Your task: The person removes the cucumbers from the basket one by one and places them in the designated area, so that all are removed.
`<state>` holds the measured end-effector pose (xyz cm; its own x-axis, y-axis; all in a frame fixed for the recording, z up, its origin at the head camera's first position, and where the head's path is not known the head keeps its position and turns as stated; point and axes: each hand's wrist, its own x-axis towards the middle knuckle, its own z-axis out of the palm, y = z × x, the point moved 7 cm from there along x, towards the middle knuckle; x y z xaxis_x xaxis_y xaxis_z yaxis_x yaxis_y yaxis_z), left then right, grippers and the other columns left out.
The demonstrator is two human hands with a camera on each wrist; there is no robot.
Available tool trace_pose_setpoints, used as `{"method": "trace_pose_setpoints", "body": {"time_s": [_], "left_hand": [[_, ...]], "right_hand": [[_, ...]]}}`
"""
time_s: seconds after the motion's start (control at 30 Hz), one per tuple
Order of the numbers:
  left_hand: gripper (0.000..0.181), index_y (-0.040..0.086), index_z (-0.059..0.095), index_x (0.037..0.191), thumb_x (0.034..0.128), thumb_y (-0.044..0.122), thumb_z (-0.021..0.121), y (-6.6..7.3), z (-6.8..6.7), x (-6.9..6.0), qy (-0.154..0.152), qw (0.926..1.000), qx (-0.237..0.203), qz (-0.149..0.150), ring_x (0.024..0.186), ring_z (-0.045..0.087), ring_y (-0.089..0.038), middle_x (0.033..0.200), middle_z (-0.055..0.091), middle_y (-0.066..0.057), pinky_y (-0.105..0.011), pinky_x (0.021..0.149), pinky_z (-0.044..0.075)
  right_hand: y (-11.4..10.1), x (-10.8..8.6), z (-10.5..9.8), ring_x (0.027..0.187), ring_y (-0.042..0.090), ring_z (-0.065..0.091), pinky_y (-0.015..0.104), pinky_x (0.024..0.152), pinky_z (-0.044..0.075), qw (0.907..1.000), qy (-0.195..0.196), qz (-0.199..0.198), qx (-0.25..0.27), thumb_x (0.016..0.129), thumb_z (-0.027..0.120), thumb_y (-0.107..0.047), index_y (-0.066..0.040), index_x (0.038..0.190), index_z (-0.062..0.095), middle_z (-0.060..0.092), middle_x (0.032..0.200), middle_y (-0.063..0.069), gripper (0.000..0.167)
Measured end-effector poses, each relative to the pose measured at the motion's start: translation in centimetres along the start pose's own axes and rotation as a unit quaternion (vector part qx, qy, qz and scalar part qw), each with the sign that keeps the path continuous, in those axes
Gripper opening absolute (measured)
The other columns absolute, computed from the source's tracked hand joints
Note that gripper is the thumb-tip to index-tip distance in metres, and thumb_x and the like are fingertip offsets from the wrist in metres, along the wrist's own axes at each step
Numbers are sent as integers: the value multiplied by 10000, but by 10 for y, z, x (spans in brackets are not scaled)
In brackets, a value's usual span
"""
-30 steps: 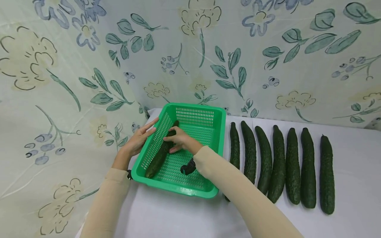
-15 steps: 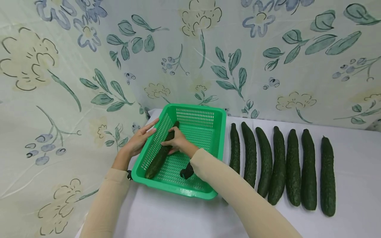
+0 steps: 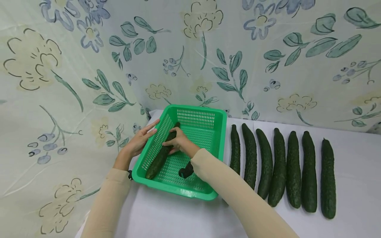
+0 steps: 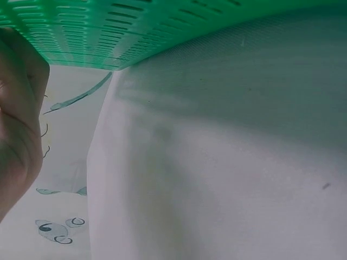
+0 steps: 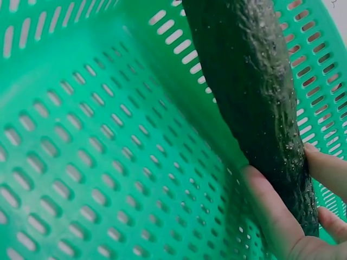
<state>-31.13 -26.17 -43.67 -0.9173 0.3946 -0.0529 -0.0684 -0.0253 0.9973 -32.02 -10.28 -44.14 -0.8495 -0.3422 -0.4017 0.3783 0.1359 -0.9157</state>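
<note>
A dark green cucumber (image 3: 159, 159) lies lengthwise inside the green plastic basket (image 3: 182, 191), along its left wall. My right hand (image 3: 180, 142) reaches into the basket and grips this cucumber around its upper part. In the right wrist view, the thumb and fingers (image 5: 274, 208) press on opposite sides of the bumpy cucumber (image 5: 255, 92). Outside the basket, my left hand (image 3: 139, 140) rests against the left wall with its fingers fairly straight near the rim. The left wrist view shows part of that hand (image 4: 19, 119) under the slotted basket wall (image 4: 124, 27).
Several cucumbers (image 3: 293, 170) lie side by side on the white-covered table (image 3: 166, 211), right of the basket. My right forearm covers part of the nearest ones. A floral cloth (image 3: 190, 66) hangs behind and to the left. A black wrist camera (image 3: 186, 170) hangs below my right wrist.
My right hand has shifted slightly on the same cucumber, its fingers now closer around it. My left hand and the basket stay in place; the head view has tilted a little.
</note>
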Motion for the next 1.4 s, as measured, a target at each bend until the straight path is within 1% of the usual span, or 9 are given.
{"method": "trace_pose_setpoints", "body": {"time_s": [0.27,0.4,0.5,0.6,0.73,0.87,1.0,1.27,1.4], "left_hand": [[533,305,238,1604,1098,282,402,1,1,-2,-3,10000,-26,-6,1233,575,-295,1573,316,-191,-430,899,553],[532,297,226,1608,1102,264,389,3,2,-2,-62,9999,-84,28,1199,602,-284,1561,327,-217,-425,894,557],[533,296,222,1609,1103,261,387,4,2,-2,-66,10000,-68,17,1186,611,-271,1565,324,-210,-417,892,558],[533,300,227,1607,1102,264,390,5,3,-1,-53,10000,-73,-3,1180,615,-256,1565,324,-207,-413,894,558],[531,300,236,1605,1100,268,396,4,3,1,-22,9999,-112,-11,1169,623,-231,1564,325,-206,-401,899,556],[533,297,236,1606,1099,269,399,2,3,1,-10,9999,-144,-30,1170,623,-216,1576,306,-196,-392,907,552],[537,298,230,1607,1098,270,399,0,2,1,-9,9999,-161,-57,1158,631,-221,1578,301,-200,-400,900,555],[533,290,219,1610,1104,258,382,2,2,0,-33,9999,-135,-76,1171,624,-215,1584,297,-195,-400,906,552],[527,297,224,1608,1105,252,376,3,3,0,-55,9998,-162,-111,1178,620,-224,1580,308,-187,-406,909,551]], "right_hand": [[0,0,0,892,514,665,509,743,593,9999,97,139,29,816,801,48,-105,1424,494,308,1477,316,698],[-5,0,-1,860,505,674,506,729,595,9998,112,93,167,812,805,50,-127,1428,503,334,1460,309,709],[-9,-1,-2,848,504,676,522,731,592,9996,78,3,258,818,794,62,-142,1436,498,318,1478,303,715],[-11,-1,-4,771,467,688,536,737,588,9997,84,-75,218,820,791,65,-155,1438,500,284,1510,291,718],[-13,-2,-7,740,449,690,536,751,585,9997,91,-112,190,822,795,52,-165,1443,501,268,1525,282,720],[-16,-3,-8,805,474,691,528,757,586,9994,29,-65,328,824,796,44,-169,1444,500,259,1539,261,719],[-18,-4,-8,798,454,696,519,770,586,9990,-76,-20,447,831,791,39,-180,1450,492,243,1554,241,721],[-29,-7,-12,610,338,683,489,720,599,9993,-42,-39,379,827,799,31,-196,1464,477,261,1542,248,749],[-35,-11,-13,583,320,676,488,717,599,9992,-64,-44,395,825,802,27,-201,1470,474,276,1533,246,759]]}}
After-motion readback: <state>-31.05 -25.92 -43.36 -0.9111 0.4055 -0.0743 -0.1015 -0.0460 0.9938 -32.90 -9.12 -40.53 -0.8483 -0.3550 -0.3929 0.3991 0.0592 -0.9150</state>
